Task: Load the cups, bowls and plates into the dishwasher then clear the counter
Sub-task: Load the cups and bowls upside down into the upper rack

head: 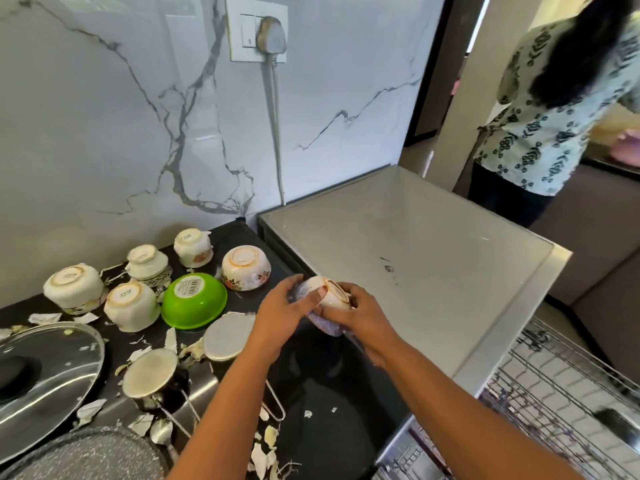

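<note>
The dishwasher [415, 254] stands right of the dark bench [329, 393], its wire rack [561, 386] pulled out. A green bowl [194, 301] and several upturned cups [131, 306] wait on the bench. Above the bench edge, the left hand [284, 306] and right hand [363, 318] curl their fingers [313, 299] round one cup [330, 294], seemingly with something purple beneath. A loose two-handed hold could let it slip and chip on the bench.
</note>
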